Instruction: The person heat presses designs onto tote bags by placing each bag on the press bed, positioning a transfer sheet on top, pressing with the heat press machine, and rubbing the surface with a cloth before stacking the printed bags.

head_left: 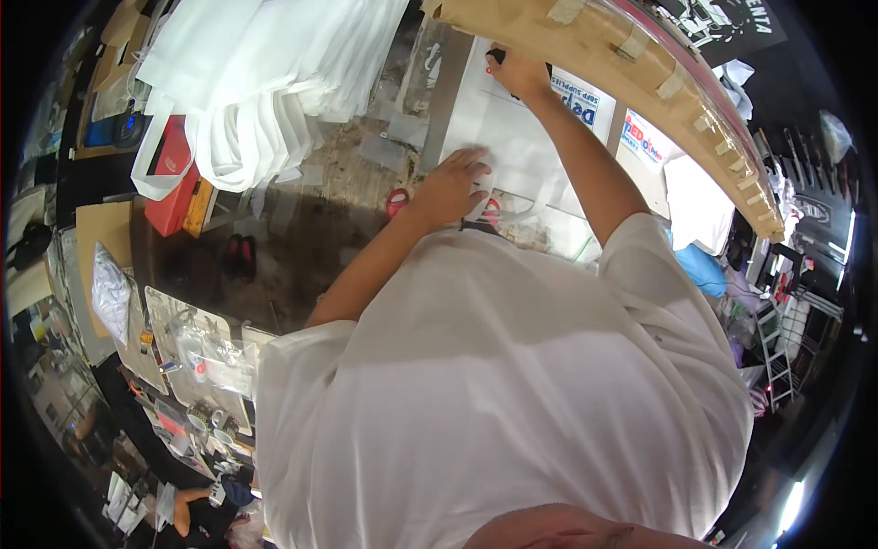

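Observation:
A flat white bag or sheet [498, 128] lies on the work surface before me, with part of a blue print [581, 101] showing at its right side. Near its far edge my right hand [523, 75] is closed around a small black object [497, 57], mostly hidden by the fingers, so its kind is unclear. My left hand [450, 189] is at the near left edge of the white piece, fingers spread and slightly blurred. It holds nothing that I can see; whether the fingertips touch the fabric, I cannot tell.
White fabric bags [265, 55] with looped handles hang at the upper left, above a red box [172, 174]. A long taped cardboard edge [631, 46] curves overhead on the right. Dark slippers [240, 258] lie on the floor. Another person [197, 512] is at the lower left.

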